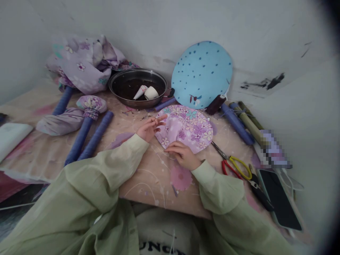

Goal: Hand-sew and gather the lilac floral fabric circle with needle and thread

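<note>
A round purple flowered cloth piece (196, 129) lies on the table (148, 177) before me, with a raised fold near its left part. At its left edge is my left hand (151, 128), fingers spread and bent, nothing visible between them. My right hand (183, 154) is at the cloth's lower left edge, fingers pressed together with the thumb; what they pinch is too small to make out. Faint thread-like lines show near the fingertips.
Behind stand a metal pan (138, 102) with two white items and a blue dotted disc (203, 74). Scissors (236, 168), pliers (260, 194), a phone (280, 200) and rolls (237, 124) lie right. Blue rods (97, 134) and flowered cloth bundles (82, 67) are left.
</note>
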`<state>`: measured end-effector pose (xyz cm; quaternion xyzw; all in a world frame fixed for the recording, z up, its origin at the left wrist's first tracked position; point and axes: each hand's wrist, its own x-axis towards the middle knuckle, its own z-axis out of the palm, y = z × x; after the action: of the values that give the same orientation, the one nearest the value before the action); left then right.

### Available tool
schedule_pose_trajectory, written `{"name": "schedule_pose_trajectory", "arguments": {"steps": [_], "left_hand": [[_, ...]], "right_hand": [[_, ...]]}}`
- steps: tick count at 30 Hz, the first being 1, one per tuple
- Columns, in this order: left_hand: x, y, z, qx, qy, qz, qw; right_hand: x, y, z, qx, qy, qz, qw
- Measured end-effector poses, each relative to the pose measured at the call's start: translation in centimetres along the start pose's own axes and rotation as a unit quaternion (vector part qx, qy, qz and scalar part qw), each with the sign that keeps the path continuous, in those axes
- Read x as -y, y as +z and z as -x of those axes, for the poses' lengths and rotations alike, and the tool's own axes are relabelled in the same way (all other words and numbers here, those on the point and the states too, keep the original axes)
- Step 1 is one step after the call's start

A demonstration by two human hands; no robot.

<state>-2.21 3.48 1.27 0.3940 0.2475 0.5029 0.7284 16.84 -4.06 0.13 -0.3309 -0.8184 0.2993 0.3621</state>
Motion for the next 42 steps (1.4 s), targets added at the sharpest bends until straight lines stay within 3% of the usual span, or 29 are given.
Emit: {"name": "schedule_pose_trajectory", "arguments": {"steps": [8,23,33,39,42], "left_hand": [[0.3,-0.3,-0.2,-0.006,-0.007,0.004,1.0],[0.5,-0.2,0.0,-0.012,-0.012,0.056,0.998],[0.2,-0.4,0.4,0.042,-0.048,0.057,0.996],[1.2,-0.4,0.7,0.116,-0.02,-0.081,0.99],[1.8,0.1,1.3,0.128,-0.009,-0.245,0.961]], "right_hand": [[0.4,-0.6,0.1,-0.003,-0.003,-0.021,1.0],[1.4,-1.2,0.4,-0.169,0.053,-0.14,0.974],[1.3,-1.7,0.7,-0.14,0.154,-0.171,0.963],[2.3,-3.5,1.3,-0.092,0.202,-0.104,0.969],[2.6,-4.1,2.3,-0.072,0.225,-0.069,0.969]]}}
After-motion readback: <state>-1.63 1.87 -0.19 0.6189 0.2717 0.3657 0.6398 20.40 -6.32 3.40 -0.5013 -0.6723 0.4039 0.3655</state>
